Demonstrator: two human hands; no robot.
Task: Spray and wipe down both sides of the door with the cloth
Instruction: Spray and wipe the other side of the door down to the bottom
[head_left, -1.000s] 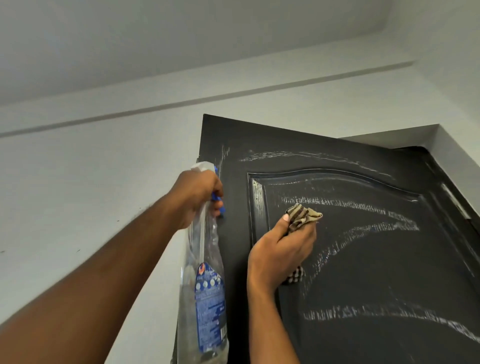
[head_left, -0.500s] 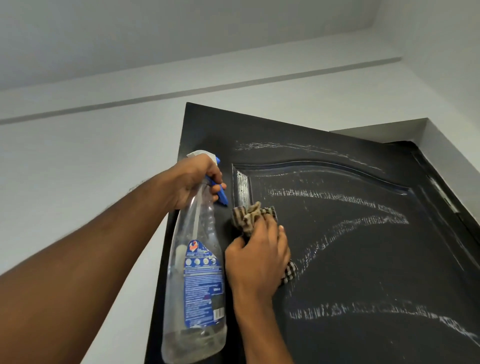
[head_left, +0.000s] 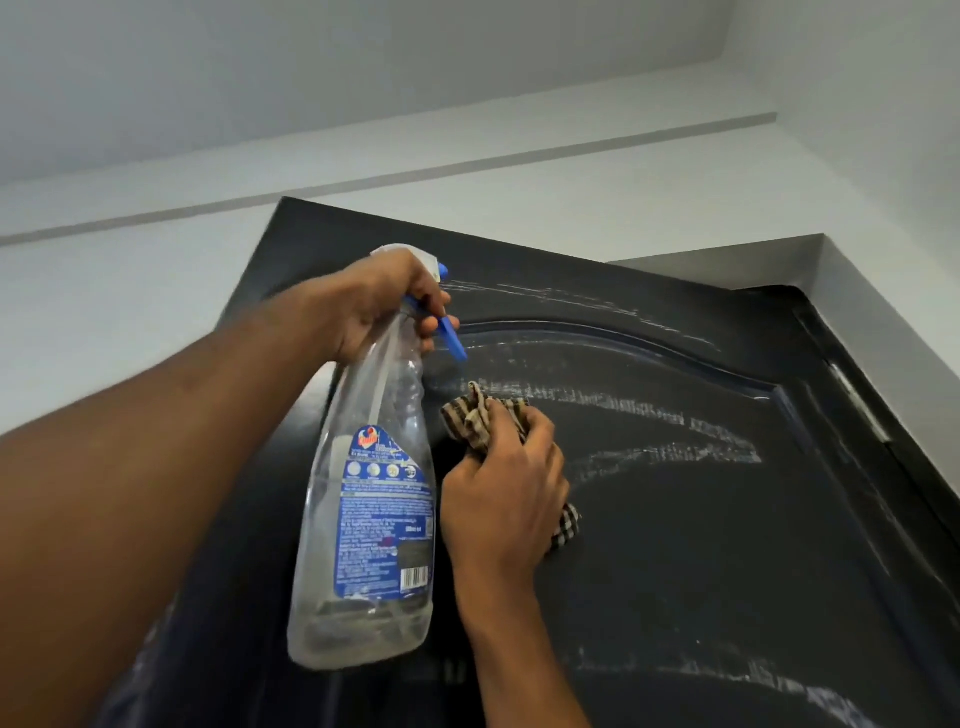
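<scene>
Where the black door (head_left: 701, 545) stands open against a pale grey wall (head_left: 130, 312), its raised panel carries whitish streaks (head_left: 670, 452) in several bands. The door's lower part runs out of frame, and the label on the spray bottle (head_left: 369, 499) is too small to read. The left hand (head_left: 379, 306) is wrapped around the bottle's neck, fingers near the blue trigger. Just beside it, the right hand (head_left: 506, 493) seems to press the bunched checked cloth (head_left: 480, 418) against the panel, fingers closed over it.
</scene>
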